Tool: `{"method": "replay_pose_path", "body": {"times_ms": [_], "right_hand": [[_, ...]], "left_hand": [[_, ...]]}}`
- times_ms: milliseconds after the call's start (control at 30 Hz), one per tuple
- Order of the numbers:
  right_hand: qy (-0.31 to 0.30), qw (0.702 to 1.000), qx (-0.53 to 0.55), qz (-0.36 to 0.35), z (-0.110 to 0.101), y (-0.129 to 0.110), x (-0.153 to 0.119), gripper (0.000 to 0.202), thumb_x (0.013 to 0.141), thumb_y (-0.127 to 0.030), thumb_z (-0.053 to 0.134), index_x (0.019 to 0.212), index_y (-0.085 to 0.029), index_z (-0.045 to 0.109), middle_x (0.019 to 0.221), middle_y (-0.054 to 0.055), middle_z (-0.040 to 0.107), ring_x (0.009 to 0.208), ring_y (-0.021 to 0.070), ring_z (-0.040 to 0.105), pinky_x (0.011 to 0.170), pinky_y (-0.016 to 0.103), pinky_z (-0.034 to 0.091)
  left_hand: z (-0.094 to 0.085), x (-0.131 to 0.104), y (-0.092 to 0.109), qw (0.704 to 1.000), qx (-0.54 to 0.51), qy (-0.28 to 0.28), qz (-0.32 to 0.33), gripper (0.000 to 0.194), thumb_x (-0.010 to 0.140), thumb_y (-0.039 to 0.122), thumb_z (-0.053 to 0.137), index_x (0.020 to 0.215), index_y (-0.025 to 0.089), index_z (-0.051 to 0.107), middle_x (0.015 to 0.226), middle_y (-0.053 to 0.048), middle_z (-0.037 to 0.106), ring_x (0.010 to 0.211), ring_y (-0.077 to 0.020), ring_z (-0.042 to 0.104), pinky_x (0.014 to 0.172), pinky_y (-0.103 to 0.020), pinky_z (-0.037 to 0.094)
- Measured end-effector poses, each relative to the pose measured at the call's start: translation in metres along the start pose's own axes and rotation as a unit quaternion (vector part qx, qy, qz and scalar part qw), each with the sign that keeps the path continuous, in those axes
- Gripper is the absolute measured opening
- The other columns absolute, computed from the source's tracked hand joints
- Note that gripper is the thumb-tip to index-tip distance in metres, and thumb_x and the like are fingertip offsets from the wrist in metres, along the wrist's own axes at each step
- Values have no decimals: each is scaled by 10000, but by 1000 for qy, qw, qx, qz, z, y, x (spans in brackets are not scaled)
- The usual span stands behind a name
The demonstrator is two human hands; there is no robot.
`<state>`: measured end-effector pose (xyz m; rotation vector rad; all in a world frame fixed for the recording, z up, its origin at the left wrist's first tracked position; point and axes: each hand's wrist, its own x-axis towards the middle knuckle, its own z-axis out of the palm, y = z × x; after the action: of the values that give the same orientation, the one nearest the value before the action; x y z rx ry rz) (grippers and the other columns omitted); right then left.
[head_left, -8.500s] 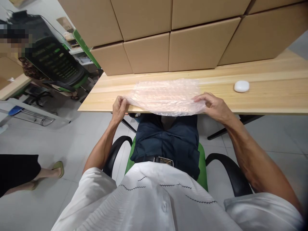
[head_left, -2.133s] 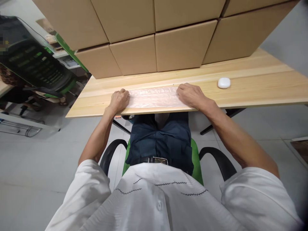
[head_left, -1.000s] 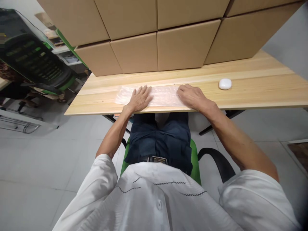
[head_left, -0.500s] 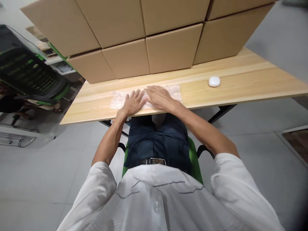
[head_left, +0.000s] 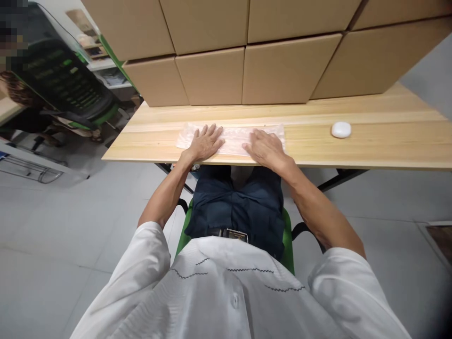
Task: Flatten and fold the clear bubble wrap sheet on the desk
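Note:
A thin, pale pink, crinkled sheet (head_left: pixel 235 140) lies flat and lengthwise near the front edge of the wooden table (head_left: pixel 141 143). My left hand (head_left: pixel 206 142) rests palm down on its left part, fingers spread. On its right part lies my right hand (head_left: pixel 264 148), palm down, with the thumb apart from the fingers. Between the two hands the middle of the sheet shows. Neither hand grips anything.
Cardboard boxes (head_left: pixel 212 77) are stacked along the back of the table. A small white rounded case (head_left: pixel 341 129) sits on the right. At the far left are a dark mesh chair (head_left: pixel 67 75) and a partly visible person (head_left: pixel 26 113).
My hands, which were touching near the sheet's middle, are now apart, the right one farther right. The whole view has shifted and turned slightly.

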<state>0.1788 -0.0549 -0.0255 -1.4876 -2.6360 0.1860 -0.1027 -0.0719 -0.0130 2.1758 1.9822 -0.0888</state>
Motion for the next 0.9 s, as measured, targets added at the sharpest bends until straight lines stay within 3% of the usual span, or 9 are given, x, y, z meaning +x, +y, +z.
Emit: {"method": "replay_pose_path", "body": {"times_ms": [133, 333, 567, 667, 733, 900], "right_hand": [[28, 999, -32, 25, 3, 11, -6, 745, 1313, -435, 341, 1787, 52, 646, 1939, 369, 577, 1794, 470, 589, 1483, 646, 442], [40, 997, -39, 46, 7, 20, -10, 757, 1302, -427, 322, 1791, 57, 637, 1937, 367, 580, 1763, 466, 603, 1488, 656, 412], [35, 997, -33, 64, 2, 28, -13, 742, 1296, -438, 350, 1745, 44, 693, 1846, 357, 682, 1717, 477, 643, 1464, 645, 446], [69, 996, -10, 56, -3, 12, -2, 781, 1315, -490, 314, 1698, 50, 729, 1809, 390, 695, 1738, 519, 614, 1461, 703, 433], [84, 996, 16, 36, -7, -10, 14, 825, 1323, -511, 309, 1806, 78, 626, 1929, 399, 569, 1842, 532, 503, 1503, 724, 379], [19, 997, 71, -5, -7, -53, 56, 814, 1305, -427, 397, 2002, -5, 403, 2117, 285, 288, 1987, 477, 290, 1608, 691, 229]], "left_hand": [[-2, -4, -13, 1000, -3, 1, -22, 844, 1318, 589, 288, 2092, 258, 221, 2193, -119, 97, 2050, -471, 75, 1640, -727, 95], [2, -3, -32, 999, 2, 12, -34, 846, 1318, 637, 275, 2089, 292, 241, 2192, -106, 125, 2046, -479, 107, 1635, -734, 134], [2, -3, -34, 999, 14, 12, -50, 835, 1315, 581, 278, 2087, 263, 256, 2190, -117, 139, 2038, -502, 134, 1639, -729, 141], [1, -4, -33, 998, 21, 12, -52, 836, 1313, 579, 267, 2085, 259, 266, 2189, -115, 149, 2038, -496, 144, 1640, -722, 150], [1, -5, -33, 998, 27, 15, -54, 834, 1313, 589, 259, 2086, 277, 262, 2189, -100, 154, 2041, -482, 144, 1641, -716, 157], [-2, -9, -31, 998, 21, 9, -60, 846, 1311, 585, 256, 2090, 256, 243, 2191, -104, 135, 2044, -479, 118, 1648, -701, 128]]}}
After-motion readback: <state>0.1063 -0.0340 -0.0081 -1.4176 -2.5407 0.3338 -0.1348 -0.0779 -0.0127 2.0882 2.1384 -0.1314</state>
